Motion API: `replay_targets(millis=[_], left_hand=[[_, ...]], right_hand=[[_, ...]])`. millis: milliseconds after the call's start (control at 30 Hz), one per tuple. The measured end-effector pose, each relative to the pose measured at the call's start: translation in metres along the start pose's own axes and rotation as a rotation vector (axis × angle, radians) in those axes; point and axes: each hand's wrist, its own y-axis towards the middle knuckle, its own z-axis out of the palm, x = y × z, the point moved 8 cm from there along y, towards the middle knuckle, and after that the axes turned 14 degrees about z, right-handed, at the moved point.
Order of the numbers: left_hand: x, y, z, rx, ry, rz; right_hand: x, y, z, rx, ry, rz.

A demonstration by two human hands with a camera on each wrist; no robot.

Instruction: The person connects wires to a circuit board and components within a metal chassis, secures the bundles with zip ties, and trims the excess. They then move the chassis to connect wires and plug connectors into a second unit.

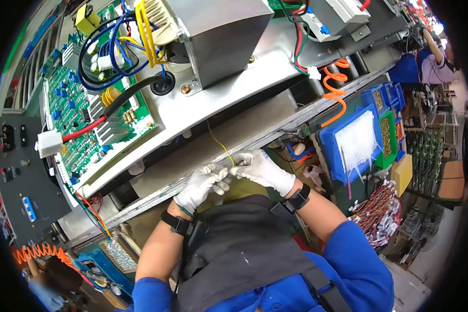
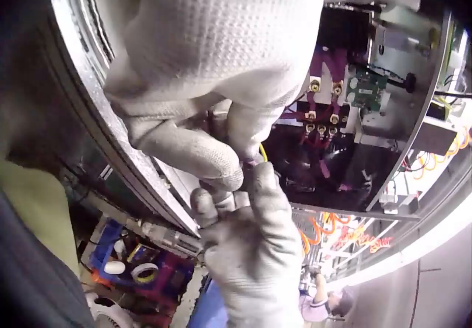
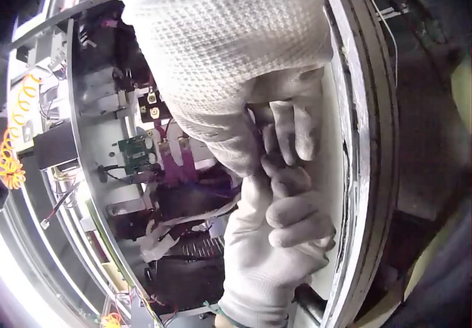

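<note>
A thin yellow wire (image 1: 221,145) runs down from the underside of the metal chassis (image 1: 234,88) to my two white-gloved hands, which meet at the bench edge in front of my chest. My left hand (image 1: 221,176) pinches the wire's lower end between thumb and curled fingers. My right hand (image 1: 237,167) pinches the same end from the other side, fingertips touching the left's. In the left wrist view the yellow wire (image 2: 263,150) shows just above the pinch, between my left hand (image 2: 234,167) and right hand (image 2: 254,188). In the right wrist view the hands hide the wire.
The tilted chassis carries a grey transformer box (image 1: 218,36), a green circuit board (image 1: 70,106) and blue, yellow and red leads. An orange coiled hose (image 1: 333,88), a blue parts tray (image 1: 356,138) and wire bundles (image 1: 379,213) lie at my right. Another person (image 1: 436,60) works far right.
</note>
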Motion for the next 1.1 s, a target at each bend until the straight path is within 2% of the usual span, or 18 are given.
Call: replay_targets(millis=[33, 67, 100, 133, 167, 233, 267, 300, 333, 367, 433, 500, 567, 633, 700, 800, 867, 1100], left_hand=[[-0.001, 0.008, 0.001, 0.061, 0.158, 0.045], [-0.007, 0.024, -0.008, -0.002, 0.740, 0.046], [-0.022, 0.038, -0.009, -0.060, 0.959, 0.129], [-0.017, 0.048, -0.011, 0.009, 0.683, 0.331], [-0.025, 0.055, -0.003, 0.041, 0.708, 0.477], [-0.040, 0.063, 0.013, 0.096, 0.764, 0.777], [-0.070, 0.061, 0.042, 0.085, 0.359, 0.519], [-0.084, 0.060, 0.067, 0.080, 0.184, 0.489], [-0.097, 0.059, 0.092, 0.069, 0.010, 0.458], [-0.089, 0.058, 0.086, 0.070, 0.010, 0.456], [-0.051, 0.056, 0.042, -0.039, 0.998, 0.310], [-0.024, 0.041, 0.009, -0.097, 1.338, 0.191], [-0.007, 0.026, -0.011, -0.154, 1.407, 0.161], [-0.014, 0.015, -0.011, -0.233, 1.500, 0.387], [-0.015, 0.012, -0.008, -0.216, 1.507, 0.383], [-0.015, 0.012, -0.005, -0.190, 1.537, 0.342], [-0.013, 0.012, -0.006, -0.148, 1.577, 0.363], [-0.011, 0.007, -0.008, -0.091, 1.627, 0.422]], right_hand=[[0.001, 0.005, -0.006, 0.021, -0.079, 0.016], [0.014, 0.003, -0.013, -0.038, -0.215, 0.033], [0.027, 0.007, -0.032, -0.239, -0.676, 0.055], [0.043, 0.010, -0.045, -0.340, -0.805, 0.012], [0.060, 0.012, -0.058, -0.441, -0.933, -0.036], [0.067, 0.039, -0.100, -0.827, -1.312, -0.439], [0.088, 0.037, -0.103, -0.860, -1.187, -0.614], [0.107, 0.032, -0.107, -0.892, -1.051, -0.779], [0.102, 0.050, -0.119, -0.991, -1.208, -0.703], [0.098, 0.057, -0.123, -0.991, -1.207, -0.701], [0.099, 0.064, -0.127, -1.113, -1.286, -0.687], [0.102, 0.062, -0.126, -1.082, -1.226, -0.688], [0.105, 0.059, -0.122, -1.050, -1.181, -0.589], [0.105, 0.062, -0.121, -1.055, -1.227, -0.558], [0.107, 0.062, -0.116, -1.065, -1.269, -0.533], [0.111, 0.050, -0.110, -1.073, -1.177, -0.513], [0.112, 0.048, -0.105, -1.089, -1.214, -0.425], [0.104, 0.051, -0.112, -1.122, -1.111, -0.521]])
